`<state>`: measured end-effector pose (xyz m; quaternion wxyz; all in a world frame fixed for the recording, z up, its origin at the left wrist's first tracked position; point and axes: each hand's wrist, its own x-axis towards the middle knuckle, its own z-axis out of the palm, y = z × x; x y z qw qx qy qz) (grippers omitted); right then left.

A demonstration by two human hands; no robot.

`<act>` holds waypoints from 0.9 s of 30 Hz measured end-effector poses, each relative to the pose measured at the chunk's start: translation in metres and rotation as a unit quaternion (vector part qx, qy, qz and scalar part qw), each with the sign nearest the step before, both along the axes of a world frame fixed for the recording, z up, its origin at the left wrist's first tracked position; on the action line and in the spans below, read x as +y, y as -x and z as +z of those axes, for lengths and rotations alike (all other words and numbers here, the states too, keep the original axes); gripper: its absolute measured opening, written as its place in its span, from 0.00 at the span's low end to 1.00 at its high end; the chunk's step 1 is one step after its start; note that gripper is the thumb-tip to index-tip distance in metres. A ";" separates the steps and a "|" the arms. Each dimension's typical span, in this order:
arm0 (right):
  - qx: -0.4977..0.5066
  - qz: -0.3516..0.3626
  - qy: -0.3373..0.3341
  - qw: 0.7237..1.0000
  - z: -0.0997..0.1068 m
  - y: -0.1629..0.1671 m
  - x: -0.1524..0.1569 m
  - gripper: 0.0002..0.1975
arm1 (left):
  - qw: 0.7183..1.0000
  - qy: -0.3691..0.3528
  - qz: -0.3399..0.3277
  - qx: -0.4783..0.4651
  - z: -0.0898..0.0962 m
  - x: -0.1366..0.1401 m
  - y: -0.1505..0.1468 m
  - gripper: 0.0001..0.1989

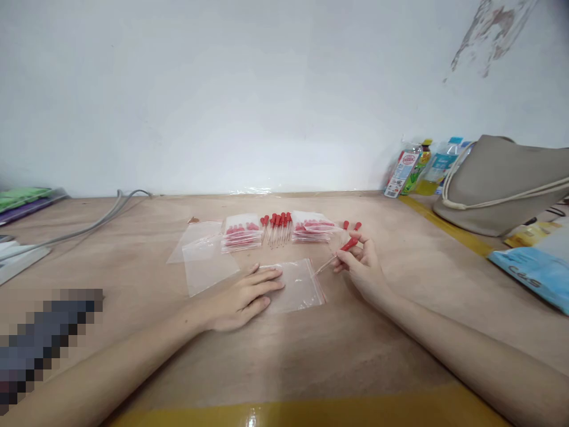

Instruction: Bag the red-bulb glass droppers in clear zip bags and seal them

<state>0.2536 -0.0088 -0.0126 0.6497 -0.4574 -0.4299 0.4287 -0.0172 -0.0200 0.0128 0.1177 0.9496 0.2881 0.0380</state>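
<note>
Pale-blue "C&S" pack [533, 270], right

The surface [284, 356] lay bare and open in front, between the two forearms and down to the yellow strip [311, 412] at its near edge. The left hand [242, 299] pressed flat on a clear bag [296, 287], blocking the middle. The right hand [362, 264] held red-capped droppers [349, 243] in its grip just beside that bag. Behind them a row barred the way to the wall: empty bags [202, 255], filled packets [241, 233], loose droppers [276, 228] and more packets [313, 228], close together. To the left a grey cable [89, 222] crossed open wood. On the right a beige handbag [498, 184], bottles [420, 166] and a blue packet [536, 267] crowded the edge.
</note>
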 end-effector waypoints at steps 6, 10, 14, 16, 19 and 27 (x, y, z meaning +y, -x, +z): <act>-0.020 0.001 -0.020 1.000 -0.006 -0.006 0.004 0.27 | 0.999 0.005 0.004 -0.044 -0.012 0.018 0.012 0.21; -0.009 -0.005 -0.022 1.000 -0.011 -0.006 0.009 0.26 | 0.997 -0.006 0.027 -0.073 -0.017 0.021 0.018 0.19; 0.010 0.024 -0.001 1.000 -0.015 -0.004 0.012 0.25 | 0.995 -0.013 0.056 -0.083 -0.014 0.015 0.006 0.19; 0.011 0.035 0.008 0.999 -0.016 -0.003 0.011 0.25 | 0.994 -0.005 0.067 -0.082 -0.012 0.012 -0.001 0.21; 0.023 0.066 0.024 0.997 -0.017 -0.003 0.010 0.23 | 0.994 0.002 0.067 -0.091 -0.010 0.011 -0.007 0.23; -0.131 0.251 0.028 0.959 -0.017 -0.006 -0.001 0.16 | 0.993 0.007 0.074 -0.088 -0.011 0.013 -0.013 0.26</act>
